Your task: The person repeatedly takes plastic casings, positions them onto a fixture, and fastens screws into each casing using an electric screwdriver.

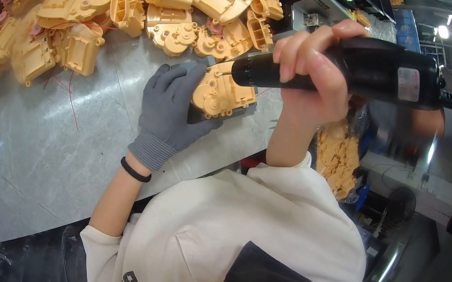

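Observation:
My left hand [171,105], in a grey knit glove, is closed around the left side of a yellow plastic housing [221,95] and the grey fixture block [250,111] under it. Bare and wrapped round a black electric screwdriver [370,64], my right hand [316,68] is above the table to the right. The screwdriver lies nearly level in the picture, its nose pointing left over the housing's upper edge. A thin bit shows at the nose, but whether it touches a screw cannot be made out. A cord leaves the tool's right end.
Many more yellow housings [172,26] are heaped along the far and left edges of the grey table [61,164]. Thin red wires [71,98] lie near the heap. A black and silver box-shaped device [311,5] stands at the far right. Yellow parts [338,160] also sit beside my right elbow.

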Motion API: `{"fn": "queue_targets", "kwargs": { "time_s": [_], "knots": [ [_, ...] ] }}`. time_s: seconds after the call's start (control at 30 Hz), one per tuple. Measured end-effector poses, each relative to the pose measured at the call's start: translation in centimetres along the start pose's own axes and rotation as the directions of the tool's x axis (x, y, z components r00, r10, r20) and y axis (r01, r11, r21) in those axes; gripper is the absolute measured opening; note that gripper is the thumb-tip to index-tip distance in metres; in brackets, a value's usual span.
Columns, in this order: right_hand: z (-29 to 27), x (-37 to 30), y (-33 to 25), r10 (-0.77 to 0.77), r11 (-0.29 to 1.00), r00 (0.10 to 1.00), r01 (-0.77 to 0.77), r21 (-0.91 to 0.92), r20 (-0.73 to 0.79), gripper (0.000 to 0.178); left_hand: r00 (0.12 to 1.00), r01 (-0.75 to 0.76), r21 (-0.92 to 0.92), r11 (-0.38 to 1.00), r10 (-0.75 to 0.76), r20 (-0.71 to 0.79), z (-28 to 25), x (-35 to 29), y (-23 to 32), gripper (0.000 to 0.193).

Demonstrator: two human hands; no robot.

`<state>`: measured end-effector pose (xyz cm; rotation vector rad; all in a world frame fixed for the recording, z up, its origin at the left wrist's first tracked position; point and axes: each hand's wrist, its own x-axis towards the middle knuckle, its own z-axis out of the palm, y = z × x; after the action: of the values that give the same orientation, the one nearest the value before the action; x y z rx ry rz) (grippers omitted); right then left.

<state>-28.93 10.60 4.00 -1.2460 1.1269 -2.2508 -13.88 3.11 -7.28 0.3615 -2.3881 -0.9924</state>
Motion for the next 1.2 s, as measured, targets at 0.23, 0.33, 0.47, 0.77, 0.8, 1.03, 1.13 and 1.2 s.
{"fn": "queue_targets", "kwargs": {
  "time_s": [0.23,0.33,0.47,0.77,0.8,1.03,1.13,1.2],
  "knots": [
    [0.8,0.1,0.9,0.035,0.998,0.999,-0.036,-0.042,-0.015,0.042,0.999,-0.016,0.035,0.999,0.018,-0.037,0.3,-0.3,-0.4,0.081],
    [1.2,0.3,1.0,0.068,0.988,0.997,-0.073,-0.136,-0.035,0.041,0.999,-0.017,0.032,0.999,0.019,-0.041,0.3,-0.4,-0.2,0.082],
    [1.1,0.2,1.3,0.1,0.971,0.994,-0.086,-0.224,0.052,0.038,0.998,-0.031,-0.005,1.0,0.031,-0.056,0.4,-0.4,-0.3,0.082],
    [1.5,1.5,2.4,0.204,0.971,0.977,-0.194,-0.142,0.06,0.038,1.0,0.025,-0.088,0.996,-0.026,-0.003,0.7,0.1,-0.8,0.086],
    [1.4,1.3,2.6,0.172,0.976,0.982,-0.159,-0.149,0.078,0.039,1.0,0.018,-0.069,0.997,-0.018,0.001,0.5,0.3,-0.8,0.086],
    [-4.0,0.8,-0.1,0.341,0.94,0.884,-0.323,0.109,-0.32,0.027,0.948,0.286,-0.274,0.918,-0.313,-0.06,1.7,0.6,0.8,0.068],
    [-7.6,0.7,-7.7,-0.068,0.929,0.976,0.137,0.345,-0.205,0.027,0.896,0.432,-0.315,0.845,-0.443,0.039,0.8,1.9,2.3,0.066],
    [-9.1,0.2,-10.9,-0.223,0.935,0.963,0.255,0.245,-0.15,0.026,0.841,0.202,-0.956,0.212,-0.538,0.059,-6.9,0.9,6.2,0.06]
  ]
}}
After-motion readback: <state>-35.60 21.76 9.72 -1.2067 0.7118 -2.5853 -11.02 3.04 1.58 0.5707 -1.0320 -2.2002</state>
